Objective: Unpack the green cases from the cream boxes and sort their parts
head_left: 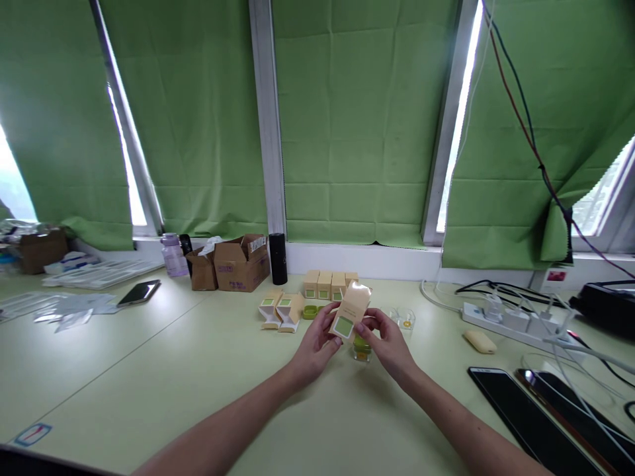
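Note:
Both of my hands hold one small cream paper box (353,305) with a green square on its front, tilted above the table. My left hand (317,344) grips its left edge, fingers behind and thumb near the lower front. On the opposite side, my right hand (387,340) pinches the lower right edge. Just below the box stands a small clear jar with a green lid (362,349), partly covered by my right fingers. Behind my left hand lies a green lid or case (311,311). Clear small containers (404,318) sit beyond my right hand.
Several cream boxes (324,284) stand in a row at the back; two folded ones (289,311) lie left of them. Farther left are a cardboard carton (241,264), a black cylinder (278,259) and a phone (139,293). A power strip (520,330) with cables and phones (516,410) occupy the right.

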Motion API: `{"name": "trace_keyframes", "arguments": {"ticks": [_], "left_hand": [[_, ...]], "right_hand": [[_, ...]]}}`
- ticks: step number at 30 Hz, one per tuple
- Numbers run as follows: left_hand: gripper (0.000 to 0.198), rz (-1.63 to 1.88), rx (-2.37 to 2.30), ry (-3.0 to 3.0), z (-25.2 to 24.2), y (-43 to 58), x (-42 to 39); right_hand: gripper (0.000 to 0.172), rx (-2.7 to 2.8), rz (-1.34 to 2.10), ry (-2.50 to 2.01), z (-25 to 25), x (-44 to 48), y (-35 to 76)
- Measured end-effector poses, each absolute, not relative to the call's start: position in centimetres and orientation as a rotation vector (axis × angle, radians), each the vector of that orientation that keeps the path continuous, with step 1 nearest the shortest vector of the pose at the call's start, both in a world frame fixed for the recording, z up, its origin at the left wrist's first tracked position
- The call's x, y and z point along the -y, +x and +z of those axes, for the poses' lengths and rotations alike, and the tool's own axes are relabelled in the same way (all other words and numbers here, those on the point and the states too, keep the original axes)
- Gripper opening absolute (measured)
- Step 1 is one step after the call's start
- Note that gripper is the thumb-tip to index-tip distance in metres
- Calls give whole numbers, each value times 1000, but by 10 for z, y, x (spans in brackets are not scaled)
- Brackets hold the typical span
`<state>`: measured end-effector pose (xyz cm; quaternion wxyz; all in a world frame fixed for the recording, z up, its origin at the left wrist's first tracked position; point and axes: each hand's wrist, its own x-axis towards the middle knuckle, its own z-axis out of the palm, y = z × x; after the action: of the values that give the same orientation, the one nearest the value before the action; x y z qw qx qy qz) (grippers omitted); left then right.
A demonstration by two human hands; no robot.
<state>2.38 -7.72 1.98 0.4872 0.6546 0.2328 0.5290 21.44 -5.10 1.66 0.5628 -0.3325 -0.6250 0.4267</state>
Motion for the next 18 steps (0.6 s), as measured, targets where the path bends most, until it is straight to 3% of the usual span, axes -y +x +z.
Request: {"name": "trace_keyframes", "arguments": {"ticks": [18], "left_hand": [[56, 1333, -571, 1586, 25, 25, 79]], "right_hand": [[53, 1401, 1070, -809, 18, 55, 209]]}}
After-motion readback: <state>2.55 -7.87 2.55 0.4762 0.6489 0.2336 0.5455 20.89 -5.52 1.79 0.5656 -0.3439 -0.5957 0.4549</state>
